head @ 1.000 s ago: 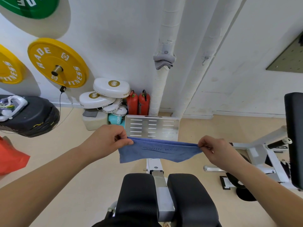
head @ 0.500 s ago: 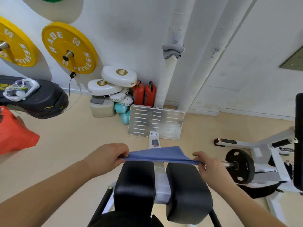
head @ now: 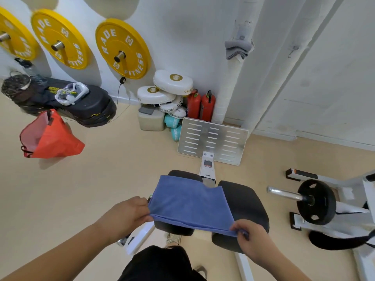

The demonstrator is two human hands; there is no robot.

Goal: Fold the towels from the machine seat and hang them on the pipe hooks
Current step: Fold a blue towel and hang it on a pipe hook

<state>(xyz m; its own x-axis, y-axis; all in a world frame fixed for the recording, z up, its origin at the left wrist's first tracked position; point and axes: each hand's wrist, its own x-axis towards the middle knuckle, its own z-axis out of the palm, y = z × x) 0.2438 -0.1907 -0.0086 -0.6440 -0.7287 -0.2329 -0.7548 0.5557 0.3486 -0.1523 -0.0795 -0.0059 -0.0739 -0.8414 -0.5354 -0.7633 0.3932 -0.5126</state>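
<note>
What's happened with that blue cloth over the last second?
The blue towel came down: a second ago it hung stretched in the air between both hands, and now it lies spread over the black seat pads. The left hand and right hand still pinch its near corners. The grey towel stays hanging on the white pipe.

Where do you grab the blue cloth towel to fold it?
Its two near corners, from the near side, where the left hand and right hand pinch it. The blue cloth towel lies flat over the black padded seat, so that edge likely lifts cleanly.
</note>
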